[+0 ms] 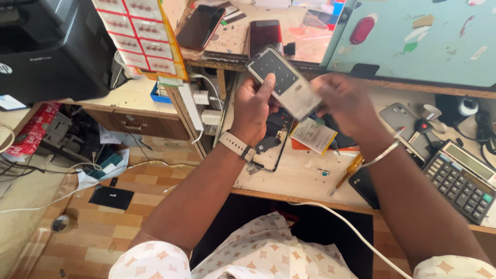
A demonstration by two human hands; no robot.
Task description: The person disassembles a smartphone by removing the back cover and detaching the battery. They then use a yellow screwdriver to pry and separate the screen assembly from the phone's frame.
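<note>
A yellow screwdriver (347,172) is lying on the wooden desk (299,178). Above it, the left hand (253,108) is gripping a phone panel (283,81) (tilted, held in the air). The right hand (346,101) is pinching its other end.

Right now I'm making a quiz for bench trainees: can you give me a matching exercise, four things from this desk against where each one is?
Things:
1. phone frame
2. calculator
3. screwdriver
4. printer

Places:
A. far left, on the side counter
B. on the desk under the right forearm
C. held up between the left hand and right hand
D. right end of the desk

Pairs: 1-C, 2-D, 3-B, 4-A
</note>
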